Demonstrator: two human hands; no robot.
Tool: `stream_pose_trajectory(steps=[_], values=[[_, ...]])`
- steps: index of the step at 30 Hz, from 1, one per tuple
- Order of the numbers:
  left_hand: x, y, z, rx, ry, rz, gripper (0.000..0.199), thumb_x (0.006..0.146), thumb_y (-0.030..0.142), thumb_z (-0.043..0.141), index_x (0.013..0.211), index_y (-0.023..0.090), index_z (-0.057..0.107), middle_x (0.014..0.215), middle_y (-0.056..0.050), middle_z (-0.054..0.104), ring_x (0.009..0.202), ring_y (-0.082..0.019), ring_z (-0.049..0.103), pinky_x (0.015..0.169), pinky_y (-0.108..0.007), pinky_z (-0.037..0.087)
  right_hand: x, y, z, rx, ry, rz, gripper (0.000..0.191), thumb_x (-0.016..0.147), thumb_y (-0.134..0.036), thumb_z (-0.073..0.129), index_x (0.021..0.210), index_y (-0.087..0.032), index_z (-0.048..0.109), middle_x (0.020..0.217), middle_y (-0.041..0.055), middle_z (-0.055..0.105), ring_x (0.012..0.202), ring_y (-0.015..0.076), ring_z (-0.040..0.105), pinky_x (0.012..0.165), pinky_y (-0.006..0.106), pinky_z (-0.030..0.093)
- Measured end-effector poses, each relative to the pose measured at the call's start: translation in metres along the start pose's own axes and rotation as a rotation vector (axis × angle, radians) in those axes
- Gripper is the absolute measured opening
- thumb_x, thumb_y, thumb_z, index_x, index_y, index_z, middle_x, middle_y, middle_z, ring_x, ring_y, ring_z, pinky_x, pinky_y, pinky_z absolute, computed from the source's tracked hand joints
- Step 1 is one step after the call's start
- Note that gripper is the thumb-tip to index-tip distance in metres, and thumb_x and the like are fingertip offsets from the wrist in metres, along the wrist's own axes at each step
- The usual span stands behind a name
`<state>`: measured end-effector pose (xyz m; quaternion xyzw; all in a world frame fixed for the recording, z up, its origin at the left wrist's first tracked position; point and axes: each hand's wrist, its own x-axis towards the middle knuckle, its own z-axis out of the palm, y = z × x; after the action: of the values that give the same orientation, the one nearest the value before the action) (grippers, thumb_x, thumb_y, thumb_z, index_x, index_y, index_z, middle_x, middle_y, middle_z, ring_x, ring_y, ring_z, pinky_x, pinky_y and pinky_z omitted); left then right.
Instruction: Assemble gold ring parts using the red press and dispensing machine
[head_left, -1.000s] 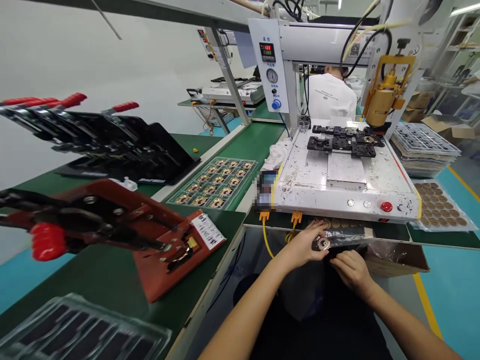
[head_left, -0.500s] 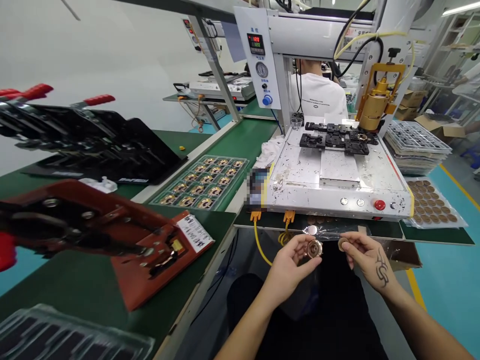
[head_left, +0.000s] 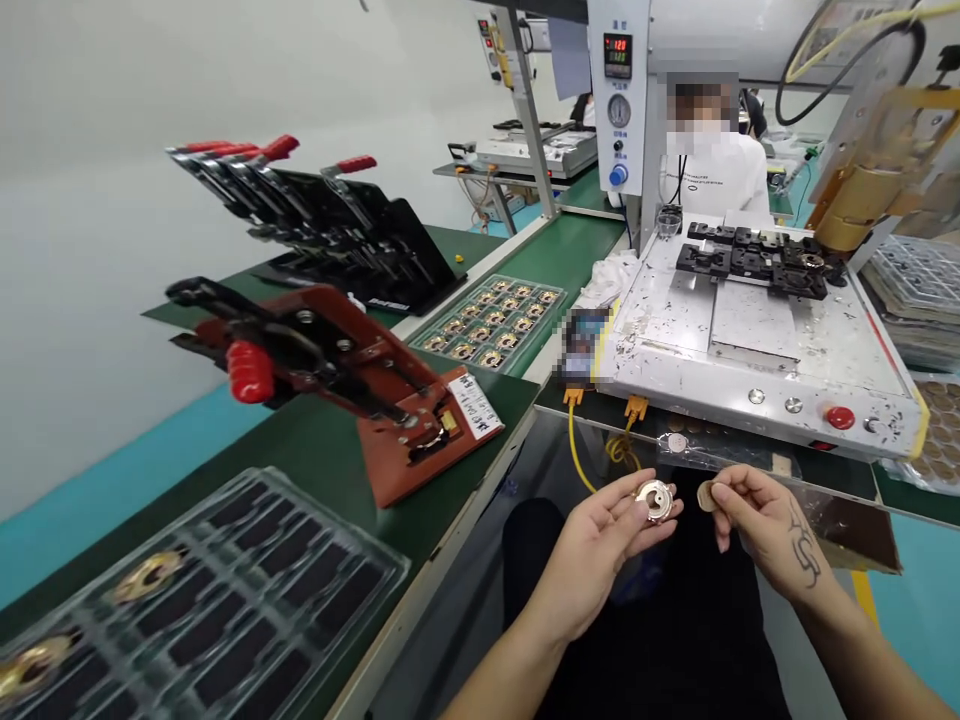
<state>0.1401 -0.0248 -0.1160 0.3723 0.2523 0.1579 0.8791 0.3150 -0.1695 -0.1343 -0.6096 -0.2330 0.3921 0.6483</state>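
Observation:
Over my lap, my left hand (head_left: 596,550) grips a round gold-and-silver metal case (head_left: 655,501), which looks like a watch case, between thumb and fingers. A curved opening shows in the face turned up to me. To its right, a thin tan disc (head_left: 706,496) is pinched between the thumb and index finger of my right hand (head_left: 765,530). The disc and the metal case are a small gap apart. Just beyond my hands, a clear plastic bag (head_left: 720,452) with a round white sticker lies on the bench edge.
A white press machine (head_left: 675,375) stands ahead, bearing black fixtures (head_left: 757,260). At left are a brown clamp jig (head_left: 397,470) and a plastic tray (head_left: 247,590) holding two gold parts. A filled tray (head_left: 491,320) lies farther off. Behind the machine sits a person in white (head_left: 712,170).
The view has swung left, bringing more of the near tray into sight. In my left hand the metal case has been turned, showing a different face. My right hand still pinches the disc.

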Motion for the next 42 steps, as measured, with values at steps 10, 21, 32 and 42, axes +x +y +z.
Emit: stream_pose_trajectory(steps=[10, 21, 32, 42], values=[[-0.014, -0.004, -0.002, 0.072, -0.045, 0.069, 0.054, 0.096, 0.045, 0.08, 0.141, 0.019, 0.071, 0.131, -0.017, 0.078, 0.125, -0.039, 0.073, 0.112, -0.057, 0.058, -0.009, -0.011, 0.0, 0.217, -0.116, 0.201, 0.041, 0.089, -0.05, 0.087, 0.083, -0.019, 0.062, 0.064, -0.0019, 0.062, 0.051, 0.0101, 0.055, 0.05, 0.023, 0.053], [-0.013, 0.0, 0.0, -0.016, -0.052, 0.009, 0.049, 0.092, 0.042, 0.084, 0.134, 0.018, 0.075, 0.129, -0.017, 0.079, 0.123, -0.039, 0.075, 0.111, -0.058, 0.057, -0.009, -0.007, 0.0, 0.155, -0.193, 0.223, 0.041, 0.095, -0.052, 0.08, 0.081, -0.02, 0.059, 0.056, -0.0039, 0.057, 0.045, 0.0104, 0.049, 0.044, 0.023, 0.051], [-0.01, -0.008, -0.006, -0.008, -0.057, 0.02, 0.05, 0.091, 0.044, 0.085, 0.134, 0.02, 0.076, 0.126, -0.013, 0.081, 0.124, -0.037, 0.074, 0.11, -0.055, 0.06, -0.002, -0.015, 0.008, -0.215, -0.206, 0.075, 0.042, 0.101, -0.057, 0.069, 0.083, -0.021, 0.061, 0.062, -0.0034, 0.054, 0.053, 0.0112, 0.043, 0.052, 0.025, 0.034], [-0.016, -0.01, -0.004, 0.063, -0.076, 0.071, 0.051, 0.093, 0.047, 0.082, 0.138, 0.023, 0.075, 0.136, -0.012, 0.076, 0.126, -0.037, 0.073, 0.111, -0.054, 0.06, -0.002, -0.024, 0.036, -0.364, -0.249, -0.163, 0.026, 0.104, -0.043, 0.067, 0.088, -0.023, 0.062, 0.106, 0.0048, 0.064, 0.099, 0.0213, 0.061, 0.088, 0.031, 0.05]])
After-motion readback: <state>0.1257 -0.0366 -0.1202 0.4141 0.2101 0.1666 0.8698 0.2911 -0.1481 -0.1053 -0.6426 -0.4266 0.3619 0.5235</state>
